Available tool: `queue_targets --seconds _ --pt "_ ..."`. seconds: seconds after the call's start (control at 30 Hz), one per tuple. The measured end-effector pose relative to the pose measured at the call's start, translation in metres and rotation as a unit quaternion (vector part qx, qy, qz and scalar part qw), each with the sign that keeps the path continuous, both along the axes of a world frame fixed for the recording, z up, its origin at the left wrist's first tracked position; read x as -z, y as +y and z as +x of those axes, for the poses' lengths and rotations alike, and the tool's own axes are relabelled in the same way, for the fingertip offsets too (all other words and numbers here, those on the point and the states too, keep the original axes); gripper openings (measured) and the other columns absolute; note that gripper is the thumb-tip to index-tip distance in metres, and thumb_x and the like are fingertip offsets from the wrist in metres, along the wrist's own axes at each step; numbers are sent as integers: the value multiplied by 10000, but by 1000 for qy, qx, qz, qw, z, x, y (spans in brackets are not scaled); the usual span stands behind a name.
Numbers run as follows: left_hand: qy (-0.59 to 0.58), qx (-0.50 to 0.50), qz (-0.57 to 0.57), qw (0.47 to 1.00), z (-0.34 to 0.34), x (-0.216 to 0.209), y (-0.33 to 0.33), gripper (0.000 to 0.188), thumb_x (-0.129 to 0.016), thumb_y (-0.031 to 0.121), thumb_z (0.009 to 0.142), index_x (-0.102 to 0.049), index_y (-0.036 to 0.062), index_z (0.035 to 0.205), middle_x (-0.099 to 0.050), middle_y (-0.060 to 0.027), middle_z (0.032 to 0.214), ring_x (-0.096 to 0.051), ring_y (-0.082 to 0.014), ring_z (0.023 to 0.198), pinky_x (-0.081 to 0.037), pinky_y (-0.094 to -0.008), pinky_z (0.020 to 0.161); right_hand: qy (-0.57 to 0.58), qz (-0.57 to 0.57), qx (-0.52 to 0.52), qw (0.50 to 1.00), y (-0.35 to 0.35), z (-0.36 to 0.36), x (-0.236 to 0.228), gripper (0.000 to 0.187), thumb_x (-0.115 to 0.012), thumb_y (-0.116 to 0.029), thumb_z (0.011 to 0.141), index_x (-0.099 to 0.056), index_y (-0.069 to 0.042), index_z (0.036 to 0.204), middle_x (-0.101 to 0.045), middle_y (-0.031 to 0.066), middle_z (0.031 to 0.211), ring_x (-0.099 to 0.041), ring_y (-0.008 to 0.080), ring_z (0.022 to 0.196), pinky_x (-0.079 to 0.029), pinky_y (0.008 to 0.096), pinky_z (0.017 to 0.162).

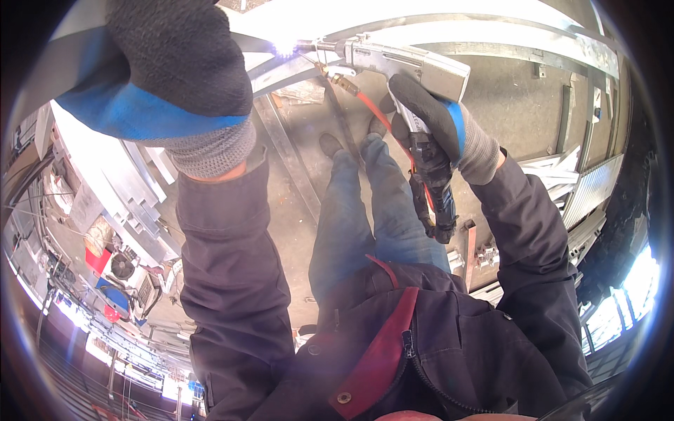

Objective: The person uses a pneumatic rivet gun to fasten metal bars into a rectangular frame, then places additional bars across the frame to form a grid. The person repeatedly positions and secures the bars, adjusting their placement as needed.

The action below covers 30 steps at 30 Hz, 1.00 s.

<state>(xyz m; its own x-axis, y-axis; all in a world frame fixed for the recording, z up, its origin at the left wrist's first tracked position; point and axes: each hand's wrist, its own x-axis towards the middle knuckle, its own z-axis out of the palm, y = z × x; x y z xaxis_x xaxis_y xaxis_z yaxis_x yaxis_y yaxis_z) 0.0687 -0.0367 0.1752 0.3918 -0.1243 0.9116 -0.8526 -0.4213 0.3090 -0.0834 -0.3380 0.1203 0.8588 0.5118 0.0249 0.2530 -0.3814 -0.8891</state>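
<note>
Left arm: raised far left, dark sleeve bent upward
Left hand [175,63]: gloved, curled over the metal frame [393,24]; how tight, cannot tell
Right arm: reaches up on the right
Right hand [435,123]: gloved, fingers wrapped tight round the welding gun [411,67] grip
Welding gun: far centre, nozzle pointing left at a bright spark [284,48] on the frame
Hose [379,116]: red, hanging below the gun

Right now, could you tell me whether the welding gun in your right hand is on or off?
On. A bright white flare burns at the nozzle tip of the welding gun, which the gloved right hand grips, against the metal frame.
</note>
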Motion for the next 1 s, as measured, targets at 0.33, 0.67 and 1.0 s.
queue_targets --seconds 0.33,0.67,1.0 --pt "86 -37 49 994 -18 -30 -19 158 -548 64 951 -605 21 810 -597 -56 707 -644 -159 592 -592 -252 545 464 229 137 845 -22 -70 -30 244 -535 -112 1044 -686 21 1180 -689 55 945 -645 130 866 -529 276 722" --pt "388 5 -196 900 -42 -51 -38 236 -646 172 997 -653 -36 1110 -648 -129 963 -665 -249 852 -568 -403 857 399 475 140 772 -76 -122 -94 471 -594 -190 1049 -527 -14 1480 -594 74 1436 -559 176 1300 -438 324 1099" --pt "438 -63 -164 882 -66 -120 -41 459 -540 240 1063 -533 -96 1376 -645 -173 1272 -614 -275 1192 -462 -421 1073 218 218 120 944 -157 -117 -120 431 -604 -155 1037 -561 -2 1437 -652 56 1343 -605 151 1201 -486 284 1020"
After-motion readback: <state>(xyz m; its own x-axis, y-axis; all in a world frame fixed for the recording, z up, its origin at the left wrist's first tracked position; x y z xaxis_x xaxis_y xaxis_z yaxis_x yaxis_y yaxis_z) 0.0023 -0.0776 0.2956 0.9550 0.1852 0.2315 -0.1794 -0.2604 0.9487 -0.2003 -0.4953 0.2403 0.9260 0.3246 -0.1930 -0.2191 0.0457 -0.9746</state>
